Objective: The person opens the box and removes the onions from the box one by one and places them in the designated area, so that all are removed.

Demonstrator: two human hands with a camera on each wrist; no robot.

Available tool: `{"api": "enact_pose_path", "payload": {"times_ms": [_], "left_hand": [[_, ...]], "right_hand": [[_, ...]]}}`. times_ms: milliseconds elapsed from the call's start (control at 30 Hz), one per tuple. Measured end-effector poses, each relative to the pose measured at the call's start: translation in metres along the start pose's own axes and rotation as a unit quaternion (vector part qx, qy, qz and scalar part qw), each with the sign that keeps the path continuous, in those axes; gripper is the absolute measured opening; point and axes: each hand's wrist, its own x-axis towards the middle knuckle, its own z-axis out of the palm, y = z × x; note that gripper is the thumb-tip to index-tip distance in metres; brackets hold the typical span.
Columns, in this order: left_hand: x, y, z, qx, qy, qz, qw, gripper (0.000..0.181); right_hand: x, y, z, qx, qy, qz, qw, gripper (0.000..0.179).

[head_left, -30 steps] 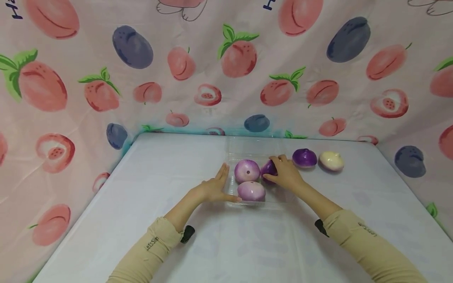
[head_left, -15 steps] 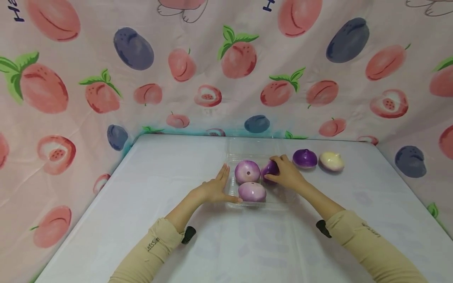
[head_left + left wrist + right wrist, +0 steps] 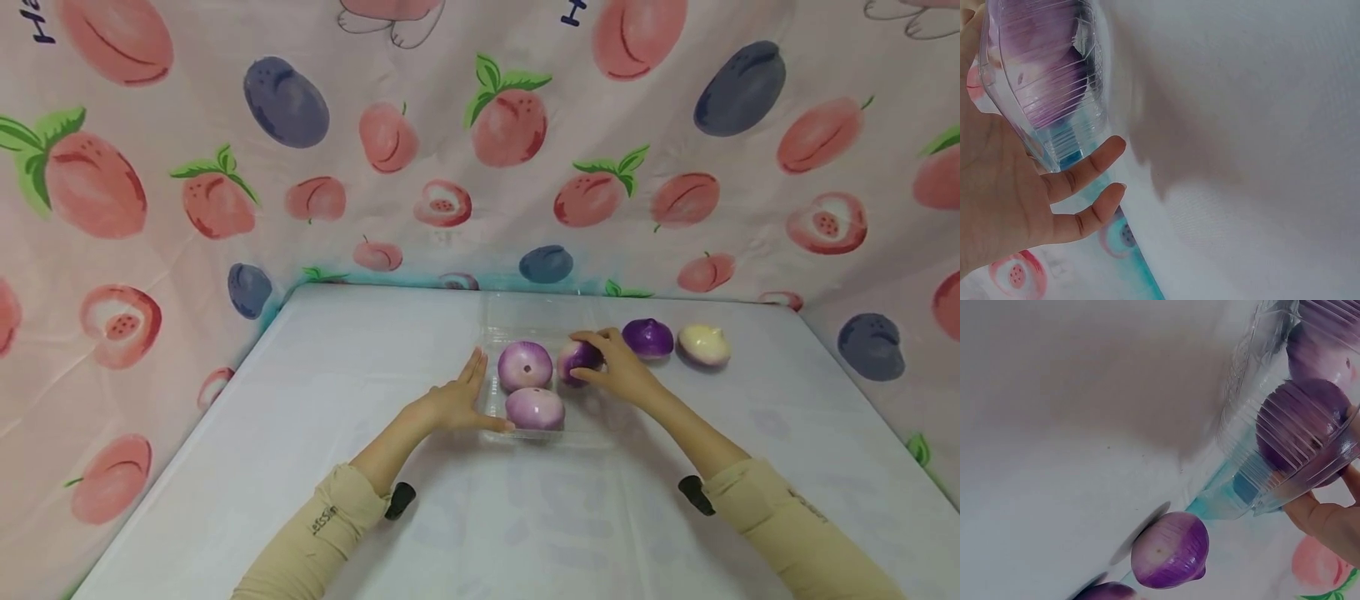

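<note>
A clear plastic box with its lid folded back holds several onions. One pink-purple onion sits at its back left, and a paler onion is in front of that. Between its thumb and fingers my right hand grips a darker purple onion inside the box, on the right; the right wrist view shows this onion through the ribbed wall. My left hand rests along the box's left side, its fingers straight and its thumb at the front corner. In the left wrist view two fingers extend past the box wall.
To the right of the box lie a dark purple onion and a cream-topped onion. A white cloth covers the table. Behind it hangs a fruit-patterned curtain.
My right hand has shifted slightly right with its onion, which has turned and now shows a paler side on its left. The left hand stays in place at the box.
</note>
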Motion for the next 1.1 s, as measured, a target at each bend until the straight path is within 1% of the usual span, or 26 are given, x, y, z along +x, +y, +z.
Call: {"api": "enact_pose_path", "payload": {"times_ms": [133,267,500,600,800,867,967,1100], "left_hand": [[-0.001,0.000,0.000,0.002,0.003,0.001,1.0000,0.119],[0.000,0.001,0.000,0.005,0.006,0.002,1.0000,0.118],[0.000,0.001,0.000,0.006,0.005,-0.003,1.0000,0.119],[0.000,0.001,0.000,0.006,0.004,-0.004,1.0000,0.119],[0.001,0.001,0.000,0.009,0.005,-0.003,0.9999,0.118],[0.001,0.001,0.000,0.007,0.005,-0.002,1.0000,0.117],[0.002,0.001,0.000,0.003,0.005,-0.002,1.0000,0.118],[0.002,0.001,0.001,0.003,0.005,-0.004,1.0000,0.117]], "right_hand": [[-0.002,0.000,-0.003,0.035,0.000,0.001,0.9994,0.050],[-0.005,0.001,-0.005,0.057,0.011,-0.002,0.9983,0.050],[-0.010,0.006,-0.004,0.126,0.034,-0.006,0.9915,0.052],[-0.012,0.008,-0.006,0.149,0.036,-0.003,0.9881,0.056],[-0.017,0.010,-0.007,0.177,0.041,-0.015,0.9832,0.059],[-0.019,0.010,-0.008,0.183,0.049,-0.014,0.9818,0.059],[-0.022,0.010,-0.008,0.190,0.056,0.000,0.9802,0.060],[-0.023,0.011,-0.008,0.209,0.062,0.001,0.9759,0.060]]}}
